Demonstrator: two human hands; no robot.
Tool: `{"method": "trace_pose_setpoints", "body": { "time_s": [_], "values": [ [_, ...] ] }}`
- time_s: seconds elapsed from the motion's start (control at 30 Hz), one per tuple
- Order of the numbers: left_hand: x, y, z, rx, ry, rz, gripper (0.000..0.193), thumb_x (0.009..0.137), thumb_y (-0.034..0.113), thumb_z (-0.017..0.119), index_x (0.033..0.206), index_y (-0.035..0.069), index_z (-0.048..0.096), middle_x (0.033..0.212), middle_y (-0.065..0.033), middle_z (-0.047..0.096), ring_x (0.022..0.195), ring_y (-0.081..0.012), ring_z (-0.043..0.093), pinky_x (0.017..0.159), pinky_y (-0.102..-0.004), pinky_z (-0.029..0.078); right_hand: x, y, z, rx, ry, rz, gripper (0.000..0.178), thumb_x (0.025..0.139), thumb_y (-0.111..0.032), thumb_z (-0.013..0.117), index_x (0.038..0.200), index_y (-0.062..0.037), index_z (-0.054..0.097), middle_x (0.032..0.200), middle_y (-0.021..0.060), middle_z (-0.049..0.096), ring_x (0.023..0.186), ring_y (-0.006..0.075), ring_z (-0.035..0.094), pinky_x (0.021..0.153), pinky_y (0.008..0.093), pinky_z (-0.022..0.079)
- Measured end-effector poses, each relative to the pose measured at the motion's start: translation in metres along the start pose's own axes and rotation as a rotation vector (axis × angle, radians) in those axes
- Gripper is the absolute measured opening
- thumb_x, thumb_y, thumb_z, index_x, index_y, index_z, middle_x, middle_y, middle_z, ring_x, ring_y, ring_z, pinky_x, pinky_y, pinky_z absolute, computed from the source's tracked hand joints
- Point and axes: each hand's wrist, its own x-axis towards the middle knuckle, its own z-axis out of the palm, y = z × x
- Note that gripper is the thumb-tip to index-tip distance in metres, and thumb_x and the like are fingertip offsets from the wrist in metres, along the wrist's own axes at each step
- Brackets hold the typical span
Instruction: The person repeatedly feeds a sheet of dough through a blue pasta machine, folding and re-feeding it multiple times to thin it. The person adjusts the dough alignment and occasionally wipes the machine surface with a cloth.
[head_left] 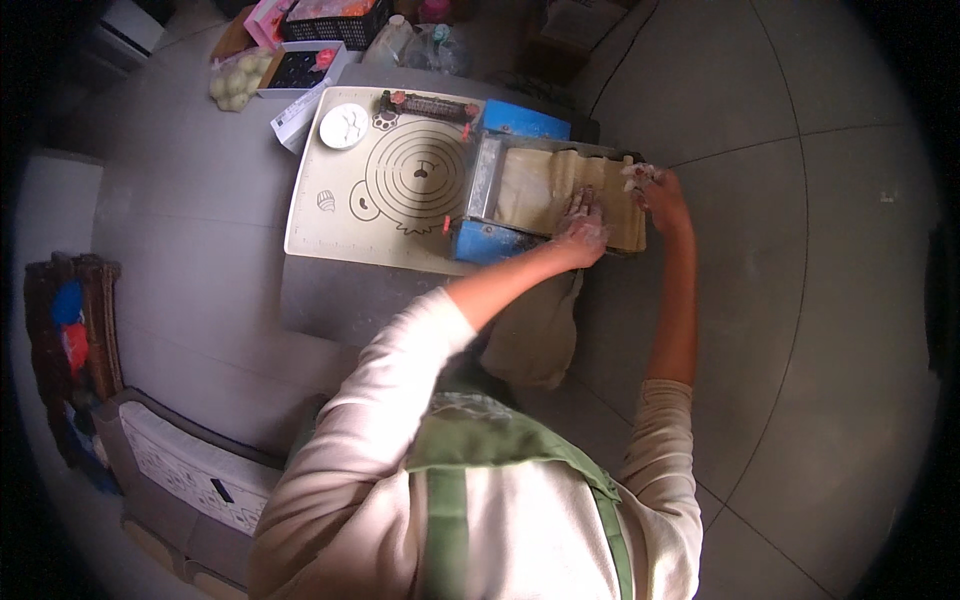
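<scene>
A pale, flour-dusted dough sheet (527,187) lies in folds on the tray of a dough rolling machine with blue end housings (527,120). My left hand (583,230), white with flour, rests on the sheet with its fingers stretched toward the far side. At the tray's far right corner is my right hand (662,197), its floury fingers curled and pinched at the edge of the dough sheet. Another pale sheet or cloth (535,335) hangs below the machine's near side.
Left of the machine lies a cream mat (315,225) printed with circles, bearing a white bowl (344,126) and a dark ridged roller piece (430,106). Behind the table are a black basket (340,25), a box (302,68) and a bag of round pale items (236,82).
</scene>
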Motion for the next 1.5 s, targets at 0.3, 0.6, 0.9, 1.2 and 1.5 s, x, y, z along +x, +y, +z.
{"method": "trace_pose_setpoints", "body": {
  "time_s": [0.3, 0.6, 0.9, 1.2, 1.5],
  "values": [
    [0.009, 0.018, 0.021, -0.069, 0.119, -0.171, 0.081, 0.076, 0.036, 0.055, 0.132, -0.011, 0.02, 0.139, -0.0304, 0.017, 0.131, -0.0406, 0.013, 0.108, -0.0433, 0.009, 0.009, 0.031, -0.01, -0.002, 0.159, 0.032, 0.018, 0.088, -0.018, 0.053, 0.087, -0.0025, 0.06, 0.073, -0.0001, 0.057, 0.053, 0.0054, 0.044, 0.043, 0.0214, 0.03],
    [-0.005, -0.018, -0.002, -0.298, 0.162, -0.058, 0.05, 0.076, 0.012, 0.049, 0.12, -0.008, 0.039, 0.133, -0.0291, 0.031, 0.128, -0.0402, 0.024, 0.106, -0.041, 0.022, -0.004, 0.01, -0.013, 0.122, 0.073, 0.042, 0.016, 0.088, -0.02, 0.053, 0.092, -0.0058, 0.059, 0.08, -0.0023, 0.058, 0.066, 0.0068, 0.052, 0.056, 0.0208, 0.04],
    [0.004, -0.012, -0.018, 0.227, -0.108, 0.051, 0.058, 0.078, 0.016, 0.049, 0.128, -0.008, 0.033, 0.137, -0.028, 0.026, 0.131, -0.0387, 0.018, 0.109, -0.0397, 0.013, -0.01, -0.002, -0.016, 0.051, -0.044, 0.036, 0.021, 0.088, -0.025, 0.053, 0.088, -0.0051, 0.061, 0.079, 0.0018, 0.058, 0.07, 0.0105, 0.052, 0.059, 0.0247, 0.041],
    [-0.015, -0.027, -0.035, 0.189, -0.288, 0.279, 0.038, 0.079, 0.011, 0.048, 0.115, 0.001, 0.054, 0.134, -0.0284, 0.03, 0.131, -0.0353, 0.019, 0.108, -0.0409, 0.017, -0.002, 0.006, -0.01, -0.081, 0.011, 0.144, 0.022, 0.087, -0.027, 0.055, 0.087, -0.006, 0.061, 0.072, 0.0011, 0.056, 0.06, 0.0093, 0.048, 0.053, 0.0246, 0.037],
    [0.009, -0.088, -0.037, 0.221, 0.09, 0.034, 0.066, 0.087, 0.024, 0.042, 0.14, 0.004, 0.009, 0.146, -0.0159, 0.006, 0.136, -0.0289, 0.003, 0.109, -0.0385, 0.006, 0.016, 0.027, -0.01, 0.074, -0.126, 0.026, 0.018, 0.088, -0.016, 0.05, 0.096, -0.0033, 0.06, 0.09, 0.006, 0.058, 0.079, 0.0145, 0.055, 0.069, 0.028, 0.046]
  ]
}}
